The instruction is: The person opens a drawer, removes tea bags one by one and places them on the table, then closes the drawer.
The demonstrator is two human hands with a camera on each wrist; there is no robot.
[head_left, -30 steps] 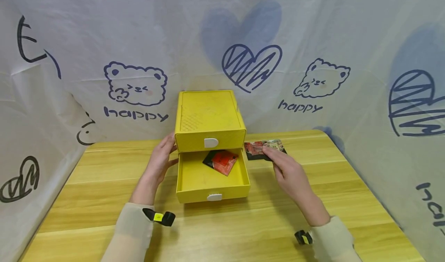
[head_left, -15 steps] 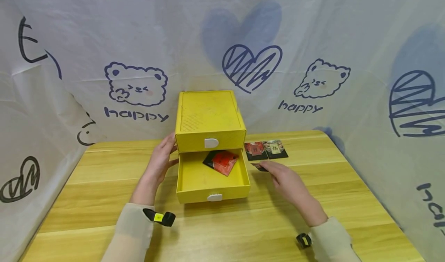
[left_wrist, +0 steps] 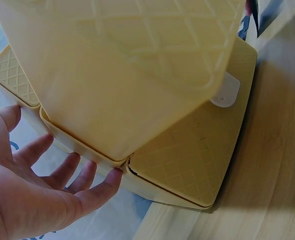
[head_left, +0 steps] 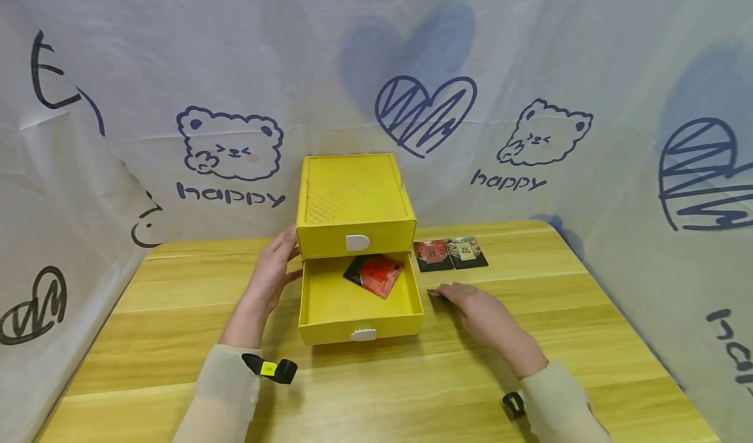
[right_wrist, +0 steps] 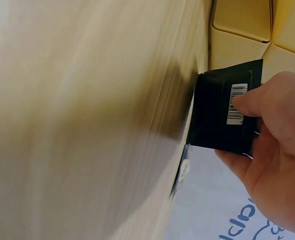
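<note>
A small yellow two-drawer cabinet (head_left: pixel 353 185) stands at the back of the table, its lower drawer (head_left: pixel 335 302) pulled out. Inside that drawer lie overlapping black-and-red sachets (head_left: pixel 376 274). My left hand (head_left: pixel 270 270) rests its fingertips against the cabinet's left side, fingers spread in the left wrist view. Right of the drawer, my right hand (head_left: pixel 485 315) pinches a flat black sachet (right_wrist: pixel 212 110) between thumb and fingers; its barcode shows in the right wrist view, lower edge close to the tabletop. Behind it, a red sachet (head_left: pixel 432 255) and a pale-fronted sachet (head_left: pixel 467 252) lie side by side.
The wooden table (head_left: pixel 147 345) has rounded far corners. A white cloth (head_left: pixel 329 57) with drawn bears and hearts hangs behind and on both sides. The upper drawer (head_left: pixel 382 237), with a white pull tab, is pushed in.
My right hand has drawn back toward me from the two sachets on the table, carrying one sachet, and uncovered them. The left hand and the cabinet have stayed in place.
</note>
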